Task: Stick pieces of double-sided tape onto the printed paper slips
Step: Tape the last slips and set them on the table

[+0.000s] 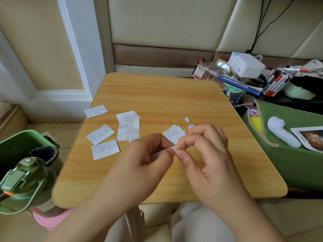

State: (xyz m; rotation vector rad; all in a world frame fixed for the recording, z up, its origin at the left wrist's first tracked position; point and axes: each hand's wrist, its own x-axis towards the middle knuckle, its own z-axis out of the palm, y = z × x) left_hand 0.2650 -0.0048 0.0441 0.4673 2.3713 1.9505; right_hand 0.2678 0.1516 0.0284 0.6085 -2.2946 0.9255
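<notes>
Over the middle of the wooden table [157, 95], my left hand [148, 154] and my right hand [209, 154] meet fingertip to fingertip. Both pinch a small white piece of double-sided tape [173, 147] between thumb and forefinger. Several printed paper slips lie flat to the left, one at the far left [96, 111], others nearer [100, 134], [105, 149]. A small stack of slips [173, 133] sits just behind my fingers. Two tiny white tape scraps [187, 119], [190, 126] lie beside that stack.
A green pouch [288, 163] with a white object and a photo lies at the right. Cluttered stationery and boxes [244, 75] stand at the back right. A green bottle [22, 180] and a green bin [21, 142] are at the left, below table level.
</notes>
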